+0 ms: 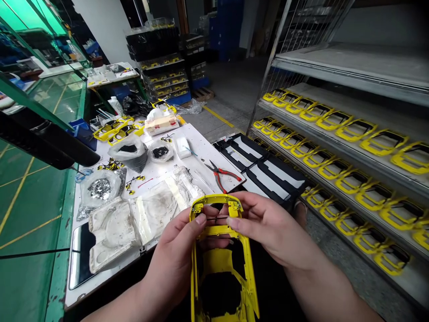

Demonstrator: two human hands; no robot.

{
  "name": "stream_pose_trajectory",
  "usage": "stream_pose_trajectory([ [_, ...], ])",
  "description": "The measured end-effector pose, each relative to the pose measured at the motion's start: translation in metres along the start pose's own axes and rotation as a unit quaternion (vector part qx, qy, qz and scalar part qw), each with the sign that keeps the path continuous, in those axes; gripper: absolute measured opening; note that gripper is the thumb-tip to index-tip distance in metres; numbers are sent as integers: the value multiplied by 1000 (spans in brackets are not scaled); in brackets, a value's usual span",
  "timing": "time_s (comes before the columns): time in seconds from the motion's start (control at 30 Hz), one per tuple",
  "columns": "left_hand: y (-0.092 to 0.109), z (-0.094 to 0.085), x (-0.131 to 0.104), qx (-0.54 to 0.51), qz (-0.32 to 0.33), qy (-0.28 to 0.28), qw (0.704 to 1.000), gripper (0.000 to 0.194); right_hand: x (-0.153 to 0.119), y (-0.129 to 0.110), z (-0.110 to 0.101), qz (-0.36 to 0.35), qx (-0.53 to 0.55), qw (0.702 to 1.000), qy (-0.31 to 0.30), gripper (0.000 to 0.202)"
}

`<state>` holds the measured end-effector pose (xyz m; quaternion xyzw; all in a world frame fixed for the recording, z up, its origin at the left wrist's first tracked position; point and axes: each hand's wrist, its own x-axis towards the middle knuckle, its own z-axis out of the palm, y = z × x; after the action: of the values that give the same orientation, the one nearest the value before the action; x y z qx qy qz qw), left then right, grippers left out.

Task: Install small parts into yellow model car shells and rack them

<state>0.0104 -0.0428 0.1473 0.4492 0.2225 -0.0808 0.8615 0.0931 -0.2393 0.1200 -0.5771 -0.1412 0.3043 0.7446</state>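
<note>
A yellow plastic housing frame [217,231] with a large opening is held upright in front of me, between both hands. My left hand [177,239] grips its left upper side, thumb on the inner edge and fingers behind. My right hand [268,226] wraps the right upper side, its thumb reaching into the upper opening. A thin black bar [216,218] spans that opening between my two thumb tips; both thumbs touch its ends. Beyond the frame, red-handled pliers [221,175] lie on the white table [197,138]. The frame's lower end leaves the view.
At left are a bag of silver pieces [99,188], a bag of black pieces [134,156], and a stained white mould [114,232]. A black tray [258,165] adjoins the table. A shelf rack [351,67] on the right holds several yellow frames. A black tube [50,138] juts in from the left.
</note>
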Motion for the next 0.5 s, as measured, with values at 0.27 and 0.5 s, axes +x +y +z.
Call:
stream_pose_trajectory([
  [0.27, 1, 5, -1, 26, 0, 33, 999, 36, -3, 6, -3, -6, 89, 995, 52, 45],
  [0.5, -1, 11, 4, 3, -20, 31, 999, 36, -7, 12, -10, -49, 25, 996, 75, 52],
])
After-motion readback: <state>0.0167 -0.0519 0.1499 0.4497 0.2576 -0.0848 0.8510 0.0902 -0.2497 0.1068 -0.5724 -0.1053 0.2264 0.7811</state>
